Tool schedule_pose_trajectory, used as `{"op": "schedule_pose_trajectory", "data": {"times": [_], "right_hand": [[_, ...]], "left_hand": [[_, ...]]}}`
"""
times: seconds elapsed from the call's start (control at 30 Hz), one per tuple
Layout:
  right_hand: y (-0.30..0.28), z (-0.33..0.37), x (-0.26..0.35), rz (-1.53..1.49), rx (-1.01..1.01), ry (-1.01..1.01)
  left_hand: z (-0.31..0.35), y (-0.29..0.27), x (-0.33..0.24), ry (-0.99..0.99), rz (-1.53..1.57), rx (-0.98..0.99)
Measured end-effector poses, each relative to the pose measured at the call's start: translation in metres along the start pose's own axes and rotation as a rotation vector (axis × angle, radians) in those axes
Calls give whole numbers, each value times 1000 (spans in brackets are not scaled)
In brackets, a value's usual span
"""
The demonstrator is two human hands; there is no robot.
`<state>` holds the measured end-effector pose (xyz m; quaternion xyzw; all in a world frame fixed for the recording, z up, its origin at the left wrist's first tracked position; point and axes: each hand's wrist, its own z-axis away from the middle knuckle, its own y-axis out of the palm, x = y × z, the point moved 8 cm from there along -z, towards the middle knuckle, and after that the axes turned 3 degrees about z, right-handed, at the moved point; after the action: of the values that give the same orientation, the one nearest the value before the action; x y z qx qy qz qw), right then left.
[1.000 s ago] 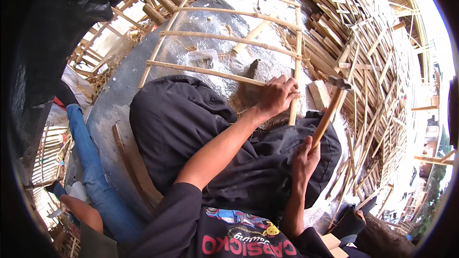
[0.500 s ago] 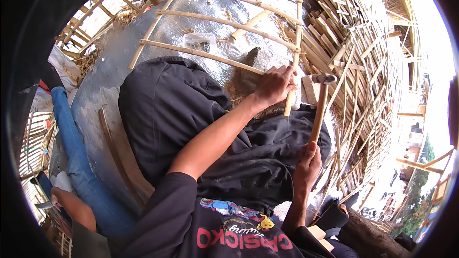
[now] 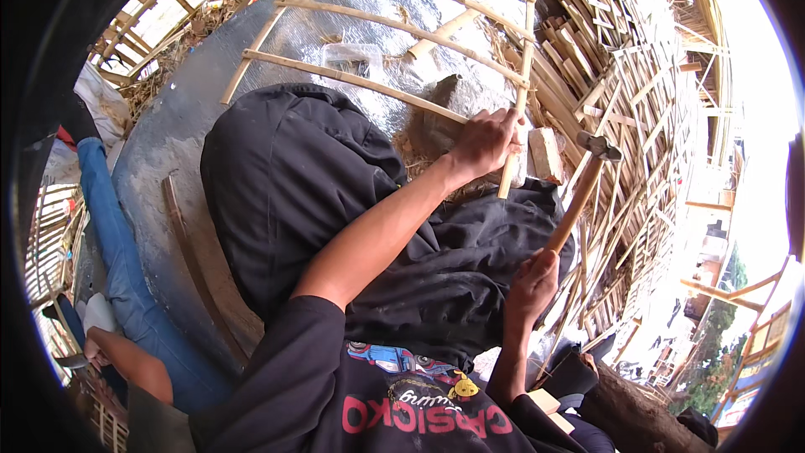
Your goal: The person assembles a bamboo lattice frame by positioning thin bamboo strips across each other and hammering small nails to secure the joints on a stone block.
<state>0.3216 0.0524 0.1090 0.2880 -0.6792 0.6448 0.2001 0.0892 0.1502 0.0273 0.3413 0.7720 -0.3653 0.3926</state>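
A ladder-like frame of bamboo strips (image 3: 402, 27) reaches from my lap area toward the far side, several crosspieces between two long side strips. My left hand (image 3: 485, 144) is closed around the near right corner, where the nearest crosspiece meets the right side strip. Fingers cover that joint, so any nail there is hidden. To the right, my right hand (image 3: 532, 281) grips the lower part of a hammer's wooden handle. The hammer (image 3: 577, 201) is tilted up to the right, its metal head in the air, apart from the frame. Under the corner lies a grey stone block (image 3: 466, 94).
A reddish brick (image 3: 545, 155) stands beside the corner. A clear plastic box (image 3: 356, 59) rests on the silvery sheet (image 3: 180, 130) beneath the frame. Split bamboo (image 3: 641, 109) is piled along the right. Another person's blue-trousered leg (image 3: 126, 260) extends at left, with a hand holding a blade.
The hammer has swung right, away from the frame's corner, and its head leans further outward. My left hand keeps its hold on the bamboo joint. The view has shifted slightly.
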Motion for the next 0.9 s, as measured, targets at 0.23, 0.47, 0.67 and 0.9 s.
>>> {"op": "schedule_pose_trajectory", "data": {"times": [0.23, 0.47, 0.67, 0.9], "right_hand": [[0, -6, -8, 93, 123, 28], [23, -2, -7, 254, 172, -64], [-6, 3, 6, -23, 64, 71], [14, -6, 5, 262, 158, -47]], "left_hand": [[1, -4, -2, 15, -9, -20], [-1, -3, -6, 31, 7, -4], [0, -5, -3, 34, -18, -17], [2, -7, -2, 25, -33, -30]]}}
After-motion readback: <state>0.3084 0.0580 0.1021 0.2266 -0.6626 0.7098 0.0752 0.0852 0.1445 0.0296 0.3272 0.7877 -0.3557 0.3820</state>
